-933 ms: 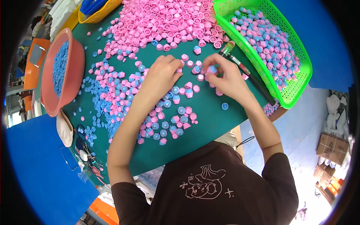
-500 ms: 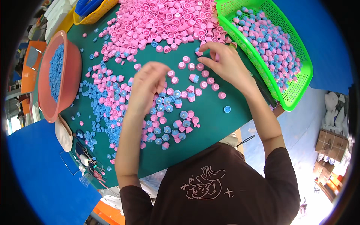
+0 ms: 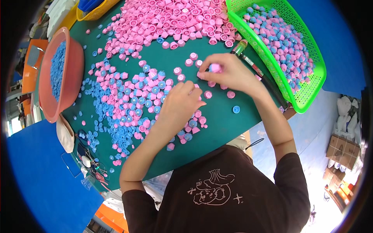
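My right hand [image 3: 232, 73] is curled above the green mat, holding a small pink-and-blue cupcake-shaped piece [image 3: 215, 68] in its bent fingers. Its fingertips come together over a small pink cup at the mat; whether they grip that cup I cannot tell. Just to the left, my left hand [image 3: 179, 101] is closed with its knuckles up, over the mixed pieces. What its fingers hold, if anything, is hidden. Loose pink cups [image 3: 189, 62] lie beyond the hands. Joined pink-and-blue pieces [image 3: 140, 101] and loose blue caps [image 3: 120, 136] spread to the left.
A large heap of pink cups [image 3: 175, 19] covers the far side. The green basket [image 3: 301, 106] at right holds joined pieces; a pen-like tool [image 3: 252, 64] lies beside it. At left stands a salmon basin [image 3: 74, 77] of blue caps. A single blue cap [image 3: 236, 109] lies near the front edge.
My left hand has moved right and nearer, sweeping toward my right hand. Joined pieces from the middle now lie farther left. My right hand has lowered slightly, its fingers drawn closer together.
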### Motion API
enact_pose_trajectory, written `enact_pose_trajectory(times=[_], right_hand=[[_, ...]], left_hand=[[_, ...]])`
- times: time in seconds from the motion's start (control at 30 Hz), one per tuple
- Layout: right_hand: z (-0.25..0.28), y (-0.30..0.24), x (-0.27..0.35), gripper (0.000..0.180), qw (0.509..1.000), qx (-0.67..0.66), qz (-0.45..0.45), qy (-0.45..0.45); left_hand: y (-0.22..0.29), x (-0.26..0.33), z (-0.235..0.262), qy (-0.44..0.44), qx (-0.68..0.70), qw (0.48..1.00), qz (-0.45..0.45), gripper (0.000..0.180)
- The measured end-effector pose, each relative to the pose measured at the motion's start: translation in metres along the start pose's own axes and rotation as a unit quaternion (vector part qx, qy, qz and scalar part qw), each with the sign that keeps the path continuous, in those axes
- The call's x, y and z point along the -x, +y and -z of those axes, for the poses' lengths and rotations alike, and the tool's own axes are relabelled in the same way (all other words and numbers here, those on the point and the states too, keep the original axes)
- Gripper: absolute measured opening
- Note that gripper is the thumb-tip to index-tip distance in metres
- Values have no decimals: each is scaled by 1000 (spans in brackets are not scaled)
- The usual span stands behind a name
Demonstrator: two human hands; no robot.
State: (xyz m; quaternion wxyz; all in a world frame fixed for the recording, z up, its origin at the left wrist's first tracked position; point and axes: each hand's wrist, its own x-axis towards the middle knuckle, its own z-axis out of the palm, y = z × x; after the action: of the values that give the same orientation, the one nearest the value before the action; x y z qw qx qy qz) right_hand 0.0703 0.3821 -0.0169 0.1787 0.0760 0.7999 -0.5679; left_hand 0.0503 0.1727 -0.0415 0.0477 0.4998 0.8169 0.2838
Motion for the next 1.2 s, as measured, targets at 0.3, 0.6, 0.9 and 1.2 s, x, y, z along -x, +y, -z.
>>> enact_pose_trajectory(times=[0.3,0.6,0.9,1.2], right_hand=[[-5,0,30,25,945,248,135,167],[175,41,134,47,821,328,17,467],[13,-9,111,24,962,98,29,253],[-67,9,29,21,911,302,280,0]], left_hand=[[-9,1,15,-71,-14,997,8,33],[69,-221,78,-141,181,970,-80,35],[34,-151,87,-39,85,991,-94,32],[-18,44,56,13,-67,993,92,33]])
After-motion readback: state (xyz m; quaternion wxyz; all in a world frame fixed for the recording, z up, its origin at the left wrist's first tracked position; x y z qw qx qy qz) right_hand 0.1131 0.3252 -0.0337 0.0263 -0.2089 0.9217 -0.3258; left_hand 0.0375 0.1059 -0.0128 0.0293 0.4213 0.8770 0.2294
